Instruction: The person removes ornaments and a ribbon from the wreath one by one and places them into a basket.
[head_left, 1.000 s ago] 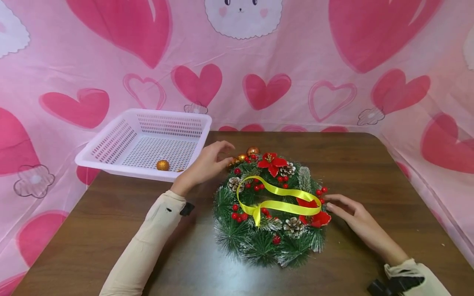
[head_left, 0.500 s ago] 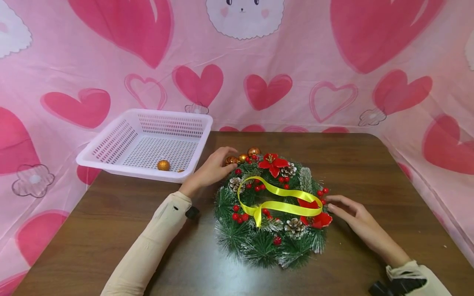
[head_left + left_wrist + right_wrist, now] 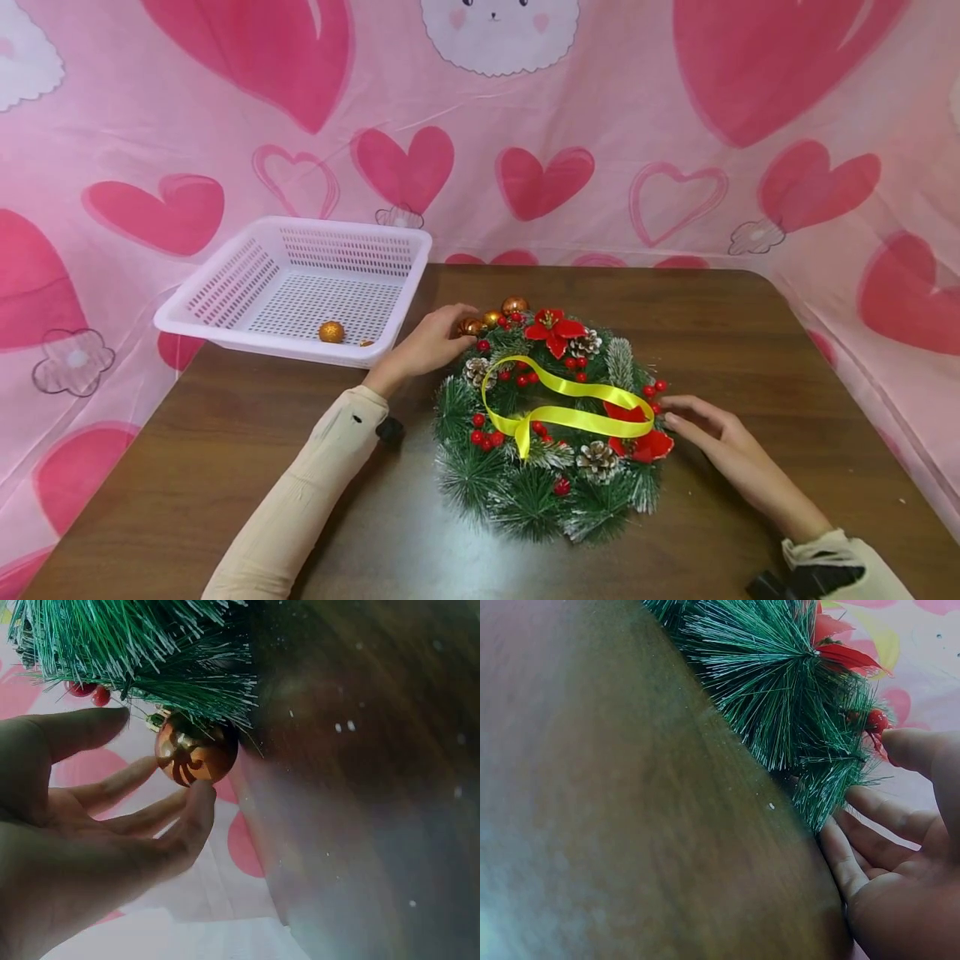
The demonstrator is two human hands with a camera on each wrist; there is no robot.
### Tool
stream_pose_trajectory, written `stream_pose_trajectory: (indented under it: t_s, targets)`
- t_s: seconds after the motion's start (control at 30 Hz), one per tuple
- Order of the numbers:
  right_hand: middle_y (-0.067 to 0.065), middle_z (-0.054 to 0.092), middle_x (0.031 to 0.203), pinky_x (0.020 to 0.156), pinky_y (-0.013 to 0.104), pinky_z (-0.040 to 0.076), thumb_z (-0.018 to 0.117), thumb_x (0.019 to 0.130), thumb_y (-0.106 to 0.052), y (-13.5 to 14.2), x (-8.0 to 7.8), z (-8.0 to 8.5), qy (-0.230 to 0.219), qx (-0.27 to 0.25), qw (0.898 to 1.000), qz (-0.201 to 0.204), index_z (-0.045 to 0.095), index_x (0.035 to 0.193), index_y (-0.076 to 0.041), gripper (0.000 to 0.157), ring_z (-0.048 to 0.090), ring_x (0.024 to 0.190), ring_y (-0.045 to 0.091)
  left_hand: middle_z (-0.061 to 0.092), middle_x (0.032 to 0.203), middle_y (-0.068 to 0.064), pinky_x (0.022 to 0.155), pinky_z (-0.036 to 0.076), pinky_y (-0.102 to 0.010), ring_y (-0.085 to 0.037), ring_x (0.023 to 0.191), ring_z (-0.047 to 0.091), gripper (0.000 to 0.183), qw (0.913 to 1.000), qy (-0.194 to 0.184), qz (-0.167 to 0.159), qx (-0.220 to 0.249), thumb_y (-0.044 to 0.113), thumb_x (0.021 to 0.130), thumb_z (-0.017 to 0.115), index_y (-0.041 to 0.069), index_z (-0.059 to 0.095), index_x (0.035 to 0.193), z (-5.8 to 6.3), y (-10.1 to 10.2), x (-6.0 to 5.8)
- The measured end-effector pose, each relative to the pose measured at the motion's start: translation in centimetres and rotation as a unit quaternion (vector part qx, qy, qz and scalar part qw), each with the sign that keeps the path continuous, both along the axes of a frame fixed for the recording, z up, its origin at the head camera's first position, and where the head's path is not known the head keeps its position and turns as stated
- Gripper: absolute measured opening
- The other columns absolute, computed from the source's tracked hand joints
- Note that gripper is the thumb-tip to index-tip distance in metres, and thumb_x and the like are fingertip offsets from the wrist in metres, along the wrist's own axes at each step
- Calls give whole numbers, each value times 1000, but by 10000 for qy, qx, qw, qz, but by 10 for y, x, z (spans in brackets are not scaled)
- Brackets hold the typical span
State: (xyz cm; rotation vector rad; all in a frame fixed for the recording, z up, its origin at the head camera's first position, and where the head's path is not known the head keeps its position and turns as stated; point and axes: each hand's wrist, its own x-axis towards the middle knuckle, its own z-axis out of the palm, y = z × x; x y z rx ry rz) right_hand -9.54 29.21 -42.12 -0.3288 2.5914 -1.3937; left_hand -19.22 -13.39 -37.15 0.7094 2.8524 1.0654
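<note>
Likely positioning: left hand [image 3: 429, 343], fingers loose, touches copper bauble [image 3: 196, 754], right hand [image 3: 731, 454] relaxed by wreath [image 3: 517, 492]; next probably needs gentle nudging.

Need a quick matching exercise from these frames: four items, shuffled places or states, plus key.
Items
1. yellow ribbon
2. white basket
3. left hand
4. right hand

Places or states
A. at the wreath's right edge, by red berries
B. has a glittery gold ball inside
C. lies looped across the wreath
D. at a bronze bauble

Pairs: 1-C, 2-B, 3-D, 4-A
</note>
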Motion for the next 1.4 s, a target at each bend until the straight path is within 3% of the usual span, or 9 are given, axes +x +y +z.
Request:
stream_pose_trajectory:
  t_s: [0.13,0.3,0.63,0.9,1.1,1.4]
  targets:
    - [3,58,135,88,14,43,53,103,-35,0,0,-1,-26,41,10000,-30,58,135,-17,37,49,116,-7,65,123,-18,95,48,-48,-32,109,60,35,9997,-7,136,-210,9,94,65,1,61,127,0,-1,0]
    - [1,59,134,88,13,43,53,104,-34,0,0,-2,20,25,10000,-18,58,136,-15,37,50,115,-6,63,111,-19,89,47,-46,-34,101,57,33,9996,140,196,-132,3,88,69,-1,63,120,-1,-2,0]
    - [3,56,137,89,14,43,52,104,-36,0,0,0,-78,34,10000,-29,57,137,-17,39,48,116,-6,63,119,-17,87,48,-42,-28,100,55,37,9995,-6,176,-259,6,87,74,2,61,121,-2,-3,-3]
    - [0,58,134,88,13,43,53,104,-35,0,0,-1,-26,51,10000,-33,58,136,-16,38,50,114,-7,64,114,-15,85,49,-41,-26,93,57,38,9995,-93,217,-224,10,89,72,3,60,125,0,-3,-3]
    - [1,59,133,88,13,43,53,104,-34,0,0,-1,-1,9,10000,-30,58,136,-14,38,51,113,-6,63,115,-17,90,47,-45,-28,100,57,39,9996,114,228,-133,10,91,71,1,59,127,2,-4,-2]
    - [2,58,135,88,13,43,52,104,-35,-1,1,0,-59,-24,10000,-28,58,136,-14,39,50,115,-5,61,131,-19,95,48,-47,-32,111,59,44,9986,192,437,212,10,93,67,0,52,133,4,-6,-3]
